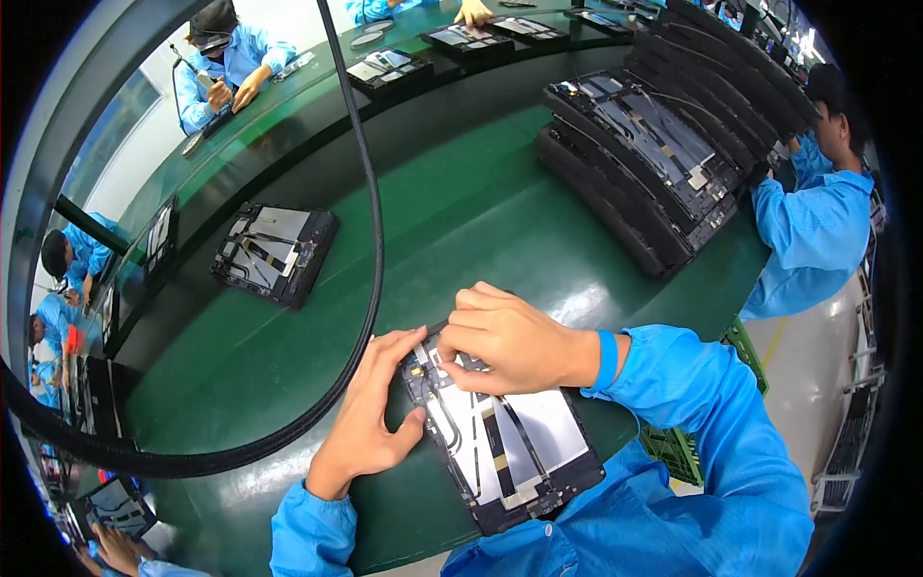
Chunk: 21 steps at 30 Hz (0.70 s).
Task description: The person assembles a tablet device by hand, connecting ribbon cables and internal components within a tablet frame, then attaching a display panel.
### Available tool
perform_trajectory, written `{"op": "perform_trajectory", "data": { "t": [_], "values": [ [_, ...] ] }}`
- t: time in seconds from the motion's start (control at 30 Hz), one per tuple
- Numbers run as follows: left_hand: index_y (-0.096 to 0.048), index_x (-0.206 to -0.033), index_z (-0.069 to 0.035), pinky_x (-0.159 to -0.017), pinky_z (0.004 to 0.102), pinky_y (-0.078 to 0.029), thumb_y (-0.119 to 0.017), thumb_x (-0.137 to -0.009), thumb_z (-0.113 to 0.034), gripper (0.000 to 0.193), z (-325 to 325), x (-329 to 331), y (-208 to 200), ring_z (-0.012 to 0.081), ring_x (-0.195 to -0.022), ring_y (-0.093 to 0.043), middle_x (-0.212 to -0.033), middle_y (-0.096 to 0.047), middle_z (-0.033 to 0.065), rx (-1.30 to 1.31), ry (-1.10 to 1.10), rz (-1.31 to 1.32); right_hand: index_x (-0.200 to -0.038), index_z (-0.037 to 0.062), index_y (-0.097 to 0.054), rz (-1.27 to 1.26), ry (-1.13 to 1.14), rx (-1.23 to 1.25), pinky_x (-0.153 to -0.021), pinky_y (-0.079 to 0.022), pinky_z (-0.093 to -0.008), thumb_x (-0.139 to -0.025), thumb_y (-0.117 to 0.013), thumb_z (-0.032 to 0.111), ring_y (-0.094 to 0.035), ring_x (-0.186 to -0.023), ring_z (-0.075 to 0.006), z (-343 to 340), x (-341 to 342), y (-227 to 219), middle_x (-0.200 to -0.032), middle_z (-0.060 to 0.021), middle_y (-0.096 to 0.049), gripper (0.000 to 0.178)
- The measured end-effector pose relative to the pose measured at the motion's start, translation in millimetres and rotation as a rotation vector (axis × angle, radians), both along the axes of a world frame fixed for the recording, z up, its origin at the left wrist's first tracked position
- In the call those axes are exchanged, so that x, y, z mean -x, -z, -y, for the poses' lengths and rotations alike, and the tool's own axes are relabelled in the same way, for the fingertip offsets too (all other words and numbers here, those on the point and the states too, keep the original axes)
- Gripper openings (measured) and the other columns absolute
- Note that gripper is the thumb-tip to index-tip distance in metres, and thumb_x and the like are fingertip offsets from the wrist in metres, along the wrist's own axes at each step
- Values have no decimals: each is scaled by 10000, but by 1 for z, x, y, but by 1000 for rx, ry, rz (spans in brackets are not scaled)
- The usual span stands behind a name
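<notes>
An opened tablet lies on the green bench right in front of me, its silver inner plate, black flat cables and circuit parts exposed. Along its left edge and upper left corner rests my left hand, with the fingers stretched out and the thumb apart from them. My right hand, a blue band at its wrist, is over the tablet's far end. Its fingers are curled and pressed together down at the parts there; what they pinch, if anything, is hidden.
Another opened tablet sits farther left on the bench. A tall leaning stack of black foam trays stands at the far right, a tablet on it. A black cable loops across the left. A line with more tablets and co-workers surround the bench.
</notes>
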<state>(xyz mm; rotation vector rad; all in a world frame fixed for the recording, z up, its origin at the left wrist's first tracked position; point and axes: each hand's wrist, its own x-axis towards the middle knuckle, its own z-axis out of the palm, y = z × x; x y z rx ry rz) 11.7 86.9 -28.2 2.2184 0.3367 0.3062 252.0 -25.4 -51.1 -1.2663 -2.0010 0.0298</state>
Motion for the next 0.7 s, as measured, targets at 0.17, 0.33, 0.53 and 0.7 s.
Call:
{"op": "perform_trajectory", "data": {
  "t": [0.17, 0.33, 0.53, 0.7],
  "values": [
    [-451, -1644, -61, -1317, 526, -281, -738, -764, -31, 926, 1, -1, 2, 467, -1481, -466, -1563, -497, 248, -61, 3, -8, -812, 118, -689, -190, -91, 125, -770, -407, -385, -770, -835, 121, -521, -764, -217, -2, -7, -1, -719, 13, -520, 152],
    [-434, -1651, -45, -1338, 566, -231, -759, -790, -57, 921, -2, 4, 6, 455, -1517, -445, -1586, -491, 248, -5, 7, 22, -752, 148, -696, -220, -114, 240, -788, -381, -382, -732, -836, 168, -487, -748, -190, -1, -10, -4, -675, 38, -439, 143],
    [-417, -1656, -31, -1335, 593, -227, -763, -798, -52, 926, -2, 2, 3, 460, -1515, -451, -1582, -505, 249, -63, 23, -3, -730, 158, -709, -210, -143, 301, -821, -381, -379, -726, -838, 195, -485, -753, -180, -2, -13, -7, -664, 47, -415, 134],
    [-427, -1652, -31, -1336, 584, -230, -765, -796, -49, 920, -3, 0, 1, 459, -1512, -456, -1580, -510, 247, -34, 26, 13, -738, 157, -720, -225, -133, 295, -823, -386, -379, -736, -834, 198, -488, -751, -182, -2, -13, -6, -656, 48, -420, 121]
  ]
}}
